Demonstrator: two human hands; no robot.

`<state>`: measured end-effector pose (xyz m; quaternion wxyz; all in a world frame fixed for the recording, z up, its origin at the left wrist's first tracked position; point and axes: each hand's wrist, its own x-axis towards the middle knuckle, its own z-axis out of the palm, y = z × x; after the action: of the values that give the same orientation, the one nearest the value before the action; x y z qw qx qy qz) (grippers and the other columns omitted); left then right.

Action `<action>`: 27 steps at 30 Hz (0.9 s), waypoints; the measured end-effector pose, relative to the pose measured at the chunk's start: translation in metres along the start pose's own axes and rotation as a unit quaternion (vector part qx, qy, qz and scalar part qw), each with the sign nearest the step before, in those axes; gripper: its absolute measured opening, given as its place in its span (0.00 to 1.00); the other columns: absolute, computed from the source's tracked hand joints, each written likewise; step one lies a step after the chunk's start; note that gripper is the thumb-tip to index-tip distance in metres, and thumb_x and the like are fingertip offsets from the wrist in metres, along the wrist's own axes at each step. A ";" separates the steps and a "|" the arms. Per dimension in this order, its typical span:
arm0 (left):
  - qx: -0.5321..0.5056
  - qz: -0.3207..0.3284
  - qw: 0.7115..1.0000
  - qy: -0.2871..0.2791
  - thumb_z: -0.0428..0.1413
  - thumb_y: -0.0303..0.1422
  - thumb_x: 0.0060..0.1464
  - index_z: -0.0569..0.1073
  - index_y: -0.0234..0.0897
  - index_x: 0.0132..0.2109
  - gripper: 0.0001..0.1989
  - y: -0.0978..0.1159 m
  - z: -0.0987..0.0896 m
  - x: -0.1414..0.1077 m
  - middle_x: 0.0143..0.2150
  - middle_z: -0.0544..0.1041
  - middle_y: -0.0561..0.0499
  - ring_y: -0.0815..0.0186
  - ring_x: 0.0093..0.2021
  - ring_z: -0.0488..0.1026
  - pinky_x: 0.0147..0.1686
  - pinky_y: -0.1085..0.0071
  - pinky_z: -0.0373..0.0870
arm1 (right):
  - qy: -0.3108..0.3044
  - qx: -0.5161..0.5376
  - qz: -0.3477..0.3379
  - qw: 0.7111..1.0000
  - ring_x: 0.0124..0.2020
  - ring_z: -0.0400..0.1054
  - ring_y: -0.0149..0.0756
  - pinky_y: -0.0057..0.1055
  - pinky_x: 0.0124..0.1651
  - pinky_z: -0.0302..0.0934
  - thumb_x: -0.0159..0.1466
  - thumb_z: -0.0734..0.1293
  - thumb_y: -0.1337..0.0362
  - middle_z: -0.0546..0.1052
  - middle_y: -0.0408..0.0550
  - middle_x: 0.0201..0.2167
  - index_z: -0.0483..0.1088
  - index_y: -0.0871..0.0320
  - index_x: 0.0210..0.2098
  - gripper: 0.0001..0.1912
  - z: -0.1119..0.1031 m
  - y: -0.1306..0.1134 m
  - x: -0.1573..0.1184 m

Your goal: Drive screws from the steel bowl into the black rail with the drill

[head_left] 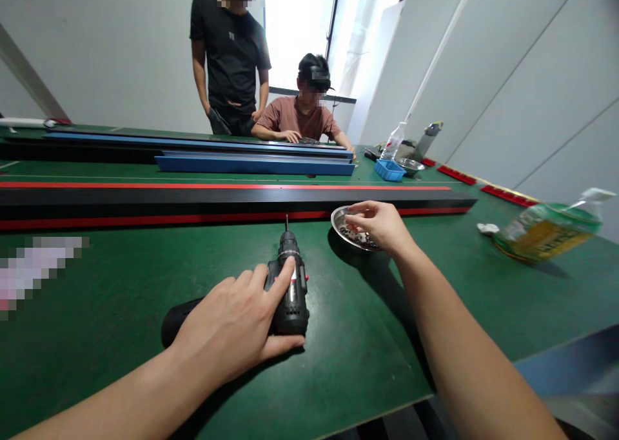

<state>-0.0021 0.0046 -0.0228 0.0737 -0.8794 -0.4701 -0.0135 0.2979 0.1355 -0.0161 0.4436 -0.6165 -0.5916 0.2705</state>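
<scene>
A black cordless drill (293,291) lies on its side on the green table, its bit pointing away from me. My left hand (232,317) is wrapped over the drill's body, with the thumb at its rear end and the index finger along its side. Right of the drill sits a shallow metal bowl (338,219) holding small dark pieces that look like screws. My right hand (380,224) is over the bowl with thumb and fingertips pinched together. Whatever is between those fingertips is too small to make out.
A long black bar with red edges (217,202) crosses the table beyond the drill. Behind it lie blue profiles (256,164), a blue basket (389,170) and a clear bottle (394,142). A large plastic jug (546,233) stands right. Two people are across the table.
</scene>
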 end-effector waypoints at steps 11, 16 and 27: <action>-0.006 0.012 1.000 -0.023 0.49 0.64 0.56 0.49 0.41 0.76 0.50 0.005 -0.008 -0.003 0.48 0.74 0.40 0.50 0.42 0.76 0.41 0.54 0.75 | -0.019 0.058 -0.133 0.989 0.32 0.79 0.38 0.31 0.37 0.72 0.62 0.73 0.59 0.83 0.52 0.33 0.77 0.60 0.41 0.12 0.046 -0.034 -0.014; -0.013 0.013 0.999 -0.026 0.51 0.63 0.56 0.50 0.40 0.76 0.50 0.006 -0.009 -0.002 0.49 0.74 0.39 0.49 0.43 0.76 0.42 0.53 0.75 | -0.028 -0.049 -0.177 0.983 0.33 0.77 0.36 0.30 0.41 0.68 0.65 0.70 0.62 0.83 0.47 0.33 0.79 0.57 0.37 0.06 0.088 -0.044 -0.007; -0.021 0.010 0.999 -0.027 0.53 0.64 0.53 0.50 0.42 0.76 0.52 0.007 -0.008 -0.001 0.50 0.75 0.38 0.49 0.45 0.76 0.45 0.53 0.75 | 0.039 -0.033 -0.115 0.992 0.36 0.77 0.36 0.29 0.44 0.67 0.65 0.69 0.62 0.84 0.48 0.35 0.80 0.56 0.35 0.07 0.136 -0.010 0.020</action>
<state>0.0034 -0.0011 -0.0156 0.0426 -0.8854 -0.4628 0.0008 0.1790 0.1848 -0.0660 0.4734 -0.5686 -0.6499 0.1737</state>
